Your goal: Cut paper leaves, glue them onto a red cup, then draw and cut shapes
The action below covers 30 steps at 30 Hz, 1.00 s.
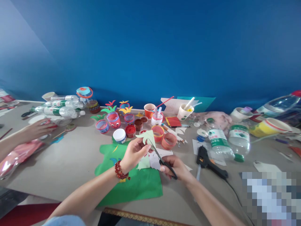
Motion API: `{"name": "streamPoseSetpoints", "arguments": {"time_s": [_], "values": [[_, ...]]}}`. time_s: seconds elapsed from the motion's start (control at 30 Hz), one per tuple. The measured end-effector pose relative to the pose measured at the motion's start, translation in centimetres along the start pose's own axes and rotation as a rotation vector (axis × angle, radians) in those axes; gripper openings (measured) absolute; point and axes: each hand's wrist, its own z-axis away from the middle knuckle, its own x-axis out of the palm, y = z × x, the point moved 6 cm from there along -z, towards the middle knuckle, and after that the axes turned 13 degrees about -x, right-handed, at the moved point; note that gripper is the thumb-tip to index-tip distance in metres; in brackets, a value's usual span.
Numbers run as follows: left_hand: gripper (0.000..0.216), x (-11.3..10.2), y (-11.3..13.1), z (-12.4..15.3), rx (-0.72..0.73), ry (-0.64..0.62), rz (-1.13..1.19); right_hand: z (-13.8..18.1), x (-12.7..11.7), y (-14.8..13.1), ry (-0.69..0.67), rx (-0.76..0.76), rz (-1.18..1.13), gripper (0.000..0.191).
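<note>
My left hand (134, 153), with a red bead bracelet on the wrist, pinches a pale green paper cut-out (147, 137) with a jagged leaf-like edge and holds it up over the table. My right hand (175, 168) grips black-handled scissors (162, 158), whose blades point up into the cut-out's lower edge. Under both hands lies a big green paper sheet (138, 183), with pale paper scraps (150, 161) on it.
Paint pots and cut plastic rings (164, 138) stand behind. A black glue gun (207, 160) lies to the right, beside plastic bottles (219, 141). More bottles (58, 106) lie far left, where another person's hand (35, 129) rests. Paper cups (185, 111) stand by the blue wall.
</note>
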Motion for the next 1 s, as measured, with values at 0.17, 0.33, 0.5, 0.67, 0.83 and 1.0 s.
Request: {"name": "streamPoseSetpoints", "arguments": {"time_s": [0.17, 0.33, 0.5, 0.67, 0.83, 1.0], "values": [[0.031, 0.0, 0.0, 0.0, 0.002, 0.001, -0.004, 0.0, -0.1, 0.4, 0.001, -0.026, 0.028, 0.062], [0.031, 0.0, -0.1, 0.0, 0.001, 0.01, -0.011, 0.0, 0.1, 0.1, 0.004, -0.013, -0.004, 0.063], [0.031, 0.2, -0.3, 0.1, 0.0, -0.015, 0.012, 0.0, 0.5, -0.5, -0.011, -0.005, -0.037, 0.063], [0.029, 0.3, -0.5, 0.1, 0.004, -0.032, 0.031, 0.0, 0.6, -0.8, -0.003, -0.002, -0.04, 0.064], [0.027, 0.2, -0.6, 0.1, 0.001, -0.027, 0.038, -0.1, 0.7, -0.9, -0.008, -0.011, -0.026, 0.064], [0.028, 0.3, -0.3, 0.2, -0.001, -0.025, 0.03, 0.0, 0.6, -0.7, 0.007, -0.007, -0.019, 0.064]]}}
